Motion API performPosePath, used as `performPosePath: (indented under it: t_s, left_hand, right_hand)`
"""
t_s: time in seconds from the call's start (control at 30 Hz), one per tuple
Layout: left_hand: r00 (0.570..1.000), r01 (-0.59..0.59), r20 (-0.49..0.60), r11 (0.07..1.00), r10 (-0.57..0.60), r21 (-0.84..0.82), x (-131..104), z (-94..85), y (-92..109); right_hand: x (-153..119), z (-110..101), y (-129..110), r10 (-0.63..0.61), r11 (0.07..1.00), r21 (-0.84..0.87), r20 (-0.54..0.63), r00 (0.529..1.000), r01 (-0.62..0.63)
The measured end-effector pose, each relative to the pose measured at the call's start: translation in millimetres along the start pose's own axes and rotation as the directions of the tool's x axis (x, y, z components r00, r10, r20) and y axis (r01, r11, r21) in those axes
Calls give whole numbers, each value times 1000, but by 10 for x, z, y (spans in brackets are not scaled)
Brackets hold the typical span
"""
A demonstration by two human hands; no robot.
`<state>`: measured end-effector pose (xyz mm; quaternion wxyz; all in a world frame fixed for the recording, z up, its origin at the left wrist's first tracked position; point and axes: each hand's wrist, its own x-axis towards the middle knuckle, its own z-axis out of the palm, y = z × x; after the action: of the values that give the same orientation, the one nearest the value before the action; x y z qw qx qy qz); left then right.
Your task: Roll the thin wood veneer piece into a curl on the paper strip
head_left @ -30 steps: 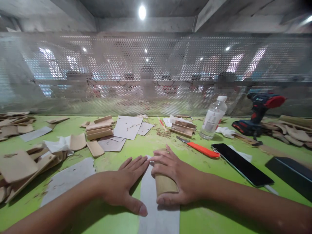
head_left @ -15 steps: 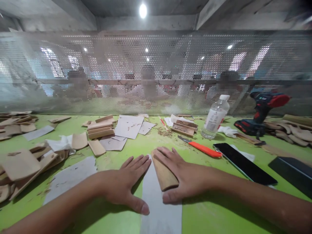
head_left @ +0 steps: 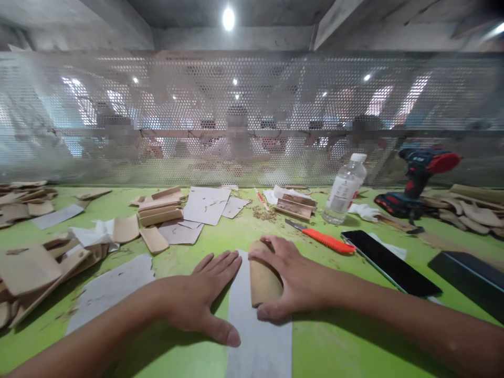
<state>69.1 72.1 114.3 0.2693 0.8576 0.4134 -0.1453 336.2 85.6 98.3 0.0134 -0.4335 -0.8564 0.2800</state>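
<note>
A long pale strip of paper, perhaps sandpaper, lies on the green table in front of me. My left hand rests flat along its left edge, fingers spread, holding nothing. On the strip sits a curved tan piece of bamboo, hollow side down. My right hand is curled over its right side, fingertips at the far end and thumb at the near end. Beyond the right hand lies an orange utility knife with its blade out.
Bamboo pieces are heaped at left, with smaller stacks farther back. Rightward are a phone, a water bottle, a cordless drill and a dark block. A perforated metal screen closes off the back; people show dimly behind it.
The bamboo piece has turned to sit straighter on the strip. My right fingers have bent more around it. My left hand has stayed in place; the view has shifted slightly.
</note>
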Motion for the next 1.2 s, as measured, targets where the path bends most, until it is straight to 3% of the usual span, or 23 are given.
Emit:
performPosePath:
  t_s: [0.2, 0.37, 0.5, 0.63, 0.8, 0.93, 1.1, 1.2]
  left_hand:
    - [1000, 13, 8, 1000, -13, -4, 2, 4, 11]
    - [999, 48, -7, 999, -48, -8, -2, 14, 22]
    - [999, 44, -12, 999, -44, -9, -7, 19, 31]
    - [997, 69, -28, 998, -69, 6, -9, 12, 43]
    - [996, 92, 12, 996, -92, 10, -13, -4, 67]
    - [994, 110, 3, 994, -110, 10, -21, -17, 78]
    - [996, 91, 13, 996, -90, -2, -32, -27, 76]
    - [995, 103, -8, 995, -103, -5, -29, -28, 76]
  right_hand:
    - [-17, 21, -46, -156, 988, 4, 33, 987, 156]
    - [-2, 82, -35, -83, 995, -59, -88, 993, 78]
    - [-31, 118, -74, -240, 970, -43, -12, 971, 240]
    - [-25, 114, -64, -111, 990, -95, -100, 989, 101]
    - [-11, 137, -45, -236, 970, -63, -57, 970, 233]
    - [22, 104, -6, -90, 990, -120, -141, 986, 73]
    - [-7, 121, -30, -211, 976, -69, -52, 976, 208]
    - [6, 126, -33, -111, 988, -124, -123, 986, 96]
